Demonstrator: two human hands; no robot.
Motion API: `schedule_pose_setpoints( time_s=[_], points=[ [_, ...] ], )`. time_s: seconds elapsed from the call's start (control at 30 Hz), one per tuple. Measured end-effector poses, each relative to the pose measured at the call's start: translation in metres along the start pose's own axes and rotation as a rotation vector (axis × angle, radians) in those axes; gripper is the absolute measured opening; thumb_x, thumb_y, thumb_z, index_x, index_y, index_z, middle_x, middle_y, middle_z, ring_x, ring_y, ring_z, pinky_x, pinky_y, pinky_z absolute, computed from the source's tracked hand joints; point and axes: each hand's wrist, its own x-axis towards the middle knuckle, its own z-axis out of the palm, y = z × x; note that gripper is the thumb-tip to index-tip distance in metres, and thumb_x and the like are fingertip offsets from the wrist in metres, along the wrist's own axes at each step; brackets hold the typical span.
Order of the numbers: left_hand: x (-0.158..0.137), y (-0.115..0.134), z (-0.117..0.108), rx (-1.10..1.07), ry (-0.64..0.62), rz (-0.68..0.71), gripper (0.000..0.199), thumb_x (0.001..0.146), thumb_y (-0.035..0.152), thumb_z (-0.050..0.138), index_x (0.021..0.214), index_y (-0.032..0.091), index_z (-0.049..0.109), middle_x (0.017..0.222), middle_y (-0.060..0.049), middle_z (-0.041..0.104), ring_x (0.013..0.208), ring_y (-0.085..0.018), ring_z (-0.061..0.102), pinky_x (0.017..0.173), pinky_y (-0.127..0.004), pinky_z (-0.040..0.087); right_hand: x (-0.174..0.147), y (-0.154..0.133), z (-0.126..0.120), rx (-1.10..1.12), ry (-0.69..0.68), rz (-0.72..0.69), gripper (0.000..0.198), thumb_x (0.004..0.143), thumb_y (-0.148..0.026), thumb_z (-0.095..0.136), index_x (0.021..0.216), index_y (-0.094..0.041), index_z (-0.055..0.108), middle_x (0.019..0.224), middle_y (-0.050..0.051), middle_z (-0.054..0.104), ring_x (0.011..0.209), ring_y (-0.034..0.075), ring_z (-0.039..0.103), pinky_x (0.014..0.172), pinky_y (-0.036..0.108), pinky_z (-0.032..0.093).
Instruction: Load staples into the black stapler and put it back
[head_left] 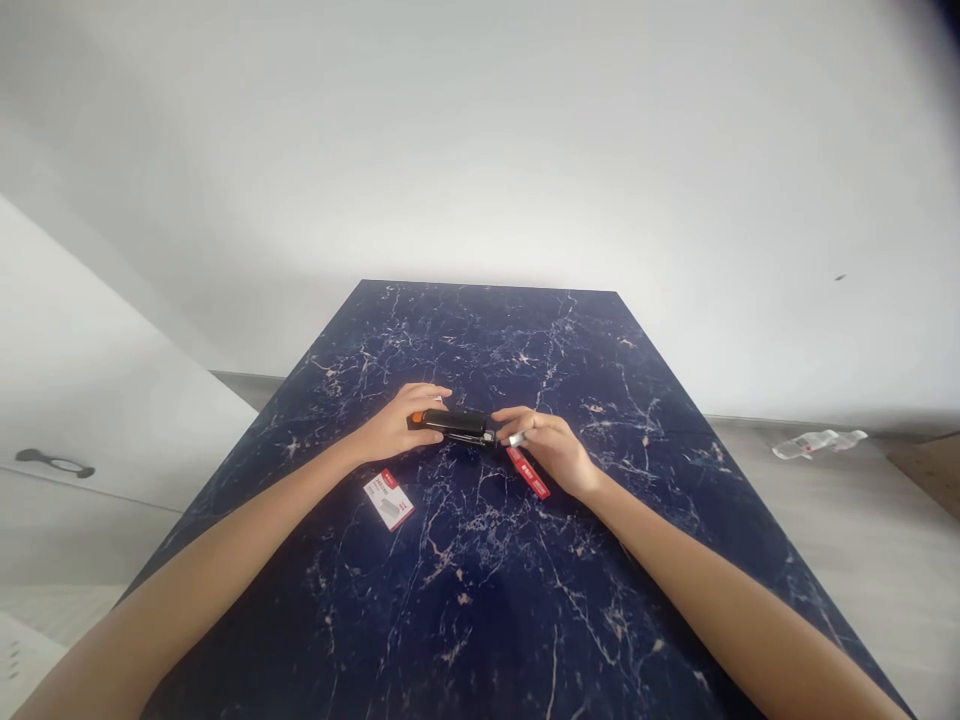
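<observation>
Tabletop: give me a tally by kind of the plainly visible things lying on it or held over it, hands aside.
Black stapler: 1
Silvery piece: 1
Red-and-white packet: 1
Red strip: 1
Total: 4

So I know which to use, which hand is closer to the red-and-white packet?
Left. The left hand is just beyond the packet; the right hand is farther off to its right, by the red strip.

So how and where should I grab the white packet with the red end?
Probably pinch the white packet across its middle, by its two long edges, coming down from above: it lies flat on the table and both edges are uncovered.
</observation>
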Motion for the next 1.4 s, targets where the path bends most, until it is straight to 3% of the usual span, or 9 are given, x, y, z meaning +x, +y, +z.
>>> schedule_pose_setpoints(
  time_s=[0.1, 0.33, 0.47, 0.6, 0.77, 0.87, 1.07, 1.23, 1.4],
  points=[
    [0.0, -0.001, -0.001, -0.013, -0.002, -0.005, 0.033, 0.093, 0.038, 0.072, 0.125, 0.027, 0.068, 0.151, -0.01, 0.055, 0.144, -0.032, 0.04, 0.116, -0.061, 0.036, 0.002, 0.004, -0.002, 0.073, 0.064, 0.039, 0.025, 0.091, -0.035, 0.054, 0.076, -0.019, 0.067, 0.11, 0.01, 0.074, 0.096, 0.025, 0.069, 0.091, 0.045, 0.055],
    [0.002, 0.002, 0.001, 0.018, 0.035, -0.005, 0.038, 0.092, 0.039, 0.072, 0.128, 0.028, 0.069, 0.147, -0.011, 0.059, 0.141, -0.033, 0.044, 0.116, -0.061, 0.036, -0.007, -0.007, 0.017, -0.642, -0.024, -0.242, 0.023, 0.098, -0.019, 0.049, 0.08, -0.022, 0.063, 0.116, 0.006, 0.072, 0.108, 0.024, 0.062, 0.096, 0.043, 0.047],
    [0.002, 0.0, 0.002, 0.028, 0.033, 0.01, 0.034, 0.092, 0.038, 0.073, 0.123, 0.027, 0.07, 0.147, -0.01, 0.059, 0.141, -0.033, 0.045, 0.117, -0.06, 0.035, -0.009, -0.006, 0.023, -0.844, 0.114, -0.265, 0.027, 0.096, -0.017, 0.045, 0.072, -0.022, 0.053, 0.085, 0.006, 0.067, 0.083, 0.022, 0.058, 0.078, 0.037, 0.045],
    [0.002, -0.002, 0.003, 0.023, 0.035, 0.009, 0.033, 0.092, 0.037, 0.072, 0.123, 0.027, 0.069, 0.146, -0.009, 0.059, 0.141, -0.032, 0.044, 0.116, -0.059, 0.037, -0.01, -0.005, 0.016, -0.703, 0.363, -0.092, 0.03, 0.097, -0.023, 0.045, 0.068, -0.022, 0.048, 0.064, 0.0, 0.056, 0.062, 0.017, 0.05, 0.061, 0.031, 0.036],
    [0.001, 0.0, 0.003, 0.029, 0.039, 0.007, 0.034, 0.092, 0.036, 0.072, 0.125, 0.026, 0.068, 0.145, -0.01, 0.06, 0.14, -0.032, 0.045, 0.115, -0.059, 0.038, -0.008, -0.006, 0.01, -0.505, 0.332, 0.008, 0.027, 0.099, -0.033, 0.048, 0.077, -0.022, 0.059, 0.064, -0.002, 0.063, 0.057, 0.016, 0.052, 0.059, 0.029, 0.039],
    [0.002, 0.002, 0.003, 0.041, 0.033, 0.0, 0.034, 0.092, 0.037, 0.072, 0.123, 0.025, 0.068, 0.144, -0.01, 0.06, 0.14, -0.032, 0.045, 0.115, -0.057, 0.039, -0.006, -0.006, 0.014, -0.608, 0.276, -0.014, 0.022, 0.098, -0.029, 0.049, 0.084, -0.022, 0.063, 0.078, 0.0, 0.07, 0.067, 0.017, 0.059, 0.066, 0.029, 0.042],
    [0.002, 0.001, 0.005, 0.063, 0.046, 0.021, 0.036, 0.092, 0.037, 0.072, 0.125, 0.025, 0.066, 0.143, -0.01, 0.061, 0.138, -0.031, 0.046, 0.115, -0.057, 0.038, -0.009, -0.005, 0.022, -0.838, 0.304, -0.158, 0.019, 0.096, -0.022, 0.048, 0.081, -0.022, 0.06, 0.079, 0.004, 0.067, 0.076, 0.021, 0.059, 0.071, 0.033, 0.043],
    [0.002, -0.002, 0.006, 0.063, 0.052, 0.032, 0.04, 0.092, 0.037, 0.072, 0.129, 0.026, 0.064, 0.143, -0.011, 0.061, 0.138, -0.031, 0.047, 0.115, -0.057, 0.039, -0.015, -0.002, 0.021, -0.773, 0.311, -0.241, 0.016, 0.097, -0.021, 0.048, 0.093, -0.023, 0.064, 0.085, 0.005, 0.07, 0.083, 0.024, 0.064, 0.076, 0.037, 0.049],
    [0.002, 0.0, 0.006, 0.069, 0.047, 0.031, 0.038, 0.092, 0.036, 0.072, 0.127, 0.025, 0.064, 0.143, -0.01, 0.061, 0.139, -0.031, 0.046, 0.115, -0.057, 0.039, -0.013, -0.001, 0.019, -0.68, 0.284, -0.196, 0.021, 0.098, -0.021, 0.047, 0.1, -0.023, 0.068, 0.096, 0.007, 0.07, 0.083, 0.021, 0.067, 0.075, 0.036, 0.053]
  ],
)
